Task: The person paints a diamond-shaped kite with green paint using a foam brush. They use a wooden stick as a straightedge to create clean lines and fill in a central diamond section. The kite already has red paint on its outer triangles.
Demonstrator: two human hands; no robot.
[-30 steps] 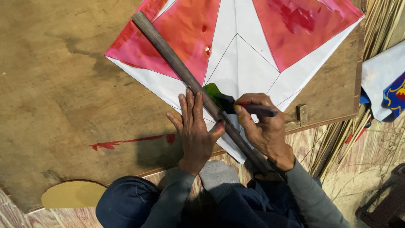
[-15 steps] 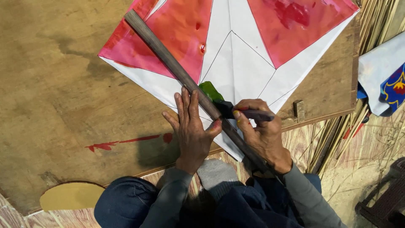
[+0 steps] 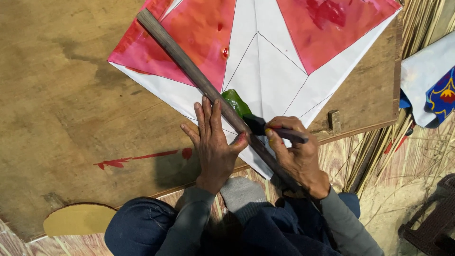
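Pressing left hand flat on wooden stick, right hand gripping dark brush, pink-white kite

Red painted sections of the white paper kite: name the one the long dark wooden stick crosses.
The left red painted section: the long dark wooden stick lies diagonally over it. The right red section has nothing lying on it.

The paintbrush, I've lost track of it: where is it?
Head view, right of centre: paintbrush in the right hand, tip by the green patch.
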